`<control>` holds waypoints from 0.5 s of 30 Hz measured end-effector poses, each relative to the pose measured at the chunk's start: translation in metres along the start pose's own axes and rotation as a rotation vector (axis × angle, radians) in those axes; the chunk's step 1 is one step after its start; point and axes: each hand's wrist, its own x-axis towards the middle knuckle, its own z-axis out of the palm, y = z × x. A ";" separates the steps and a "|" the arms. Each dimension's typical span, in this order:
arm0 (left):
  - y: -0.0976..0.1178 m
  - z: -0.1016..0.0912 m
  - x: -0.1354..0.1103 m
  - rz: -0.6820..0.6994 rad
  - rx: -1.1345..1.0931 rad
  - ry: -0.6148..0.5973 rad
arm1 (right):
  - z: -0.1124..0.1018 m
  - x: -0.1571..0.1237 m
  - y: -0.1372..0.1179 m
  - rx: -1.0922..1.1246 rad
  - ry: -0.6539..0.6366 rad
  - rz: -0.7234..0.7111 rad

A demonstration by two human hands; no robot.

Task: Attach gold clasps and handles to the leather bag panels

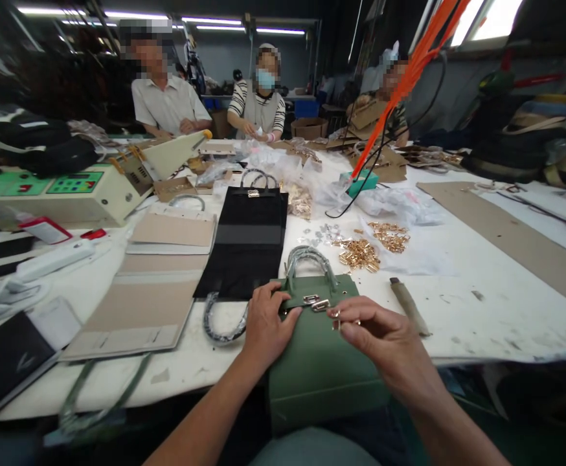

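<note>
On the green, boxy handbag point(319, 366), the shiny oblong metal clasp point(320, 305) lies at ten o'clock from the right hand point(387, 336), which pinches a small metal fitting point(336, 324); left hand point(267, 323) rests there, fingers spread.

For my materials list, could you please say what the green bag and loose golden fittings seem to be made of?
Green bag: probably leather or imitation leather, matte, judging by its smooth, even surface. Golden fittings: likely polished metal, given their bright glints.

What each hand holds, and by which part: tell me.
Right hand: small metal hardware, exact part unclear. Left hand: rests on green bag, upper left.
</note>
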 end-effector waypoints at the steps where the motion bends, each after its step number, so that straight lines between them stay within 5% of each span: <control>1: 0.000 0.000 0.000 -0.003 -0.026 0.012 | 0.010 -0.007 0.001 0.005 -0.084 0.007; 3: -0.001 -0.001 -0.001 -0.023 -0.083 0.051 | 0.025 -0.015 0.009 0.066 -0.284 0.077; 5: -0.003 -0.003 -0.002 -0.048 -0.143 0.085 | 0.031 -0.014 0.026 0.063 -0.340 0.151; 10: -0.003 -0.007 -0.004 -0.177 -0.367 0.104 | 0.011 0.016 0.072 -0.248 0.047 0.026; 15: 0.011 -0.013 -0.006 -0.433 -0.764 0.122 | -0.006 0.040 0.076 -0.360 0.218 -0.128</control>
